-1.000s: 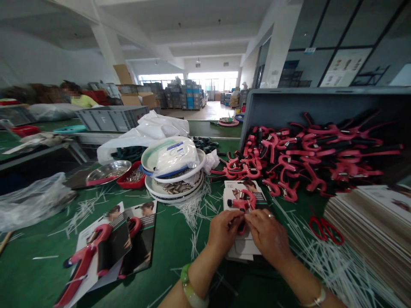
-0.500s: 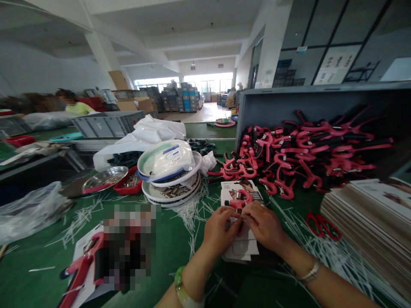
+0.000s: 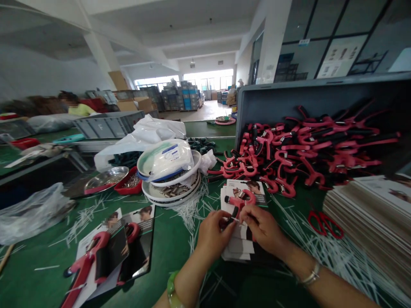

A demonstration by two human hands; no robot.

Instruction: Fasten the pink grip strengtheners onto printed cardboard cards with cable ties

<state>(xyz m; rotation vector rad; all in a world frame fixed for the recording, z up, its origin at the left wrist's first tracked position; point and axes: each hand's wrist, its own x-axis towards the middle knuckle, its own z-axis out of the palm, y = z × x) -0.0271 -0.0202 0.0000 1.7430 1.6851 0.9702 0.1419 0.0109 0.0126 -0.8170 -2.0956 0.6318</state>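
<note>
A pink-and-black spring hand grip [image 3: 246, 199] lies on a printed backing card [image 3: 229, 188], on top of a small stack of such cards in front of me. My left hand [image 3: 214, 233] is closed around the grip's black handle. Just to its right, my right hand [image 3: 265, 229] is closed in a pinch on what looks like the end of a thin white cable tie, partly hidden by the fingers. Two more cards with hand grips [image 3: 99, 252] rest at the left; a white tie circles one handle.
A grey crate [image 3: 269, 92] on its side spills many hand grips onto the green table. Card stacks [image 3: 353, 214] and red scissors [image 3: 326, 224] lie right, among loose white ties [image 3: 334, 256]. Stacked bowls [image 3: 170, 188] and a red tray [image 3: 130, 182] stand left; beyond is another person [image 3: 80, 107].
My hands have moved slightly apart, showing more of the hand grip and the card under it. My left hand has shifted a little to the left and down.
</note>
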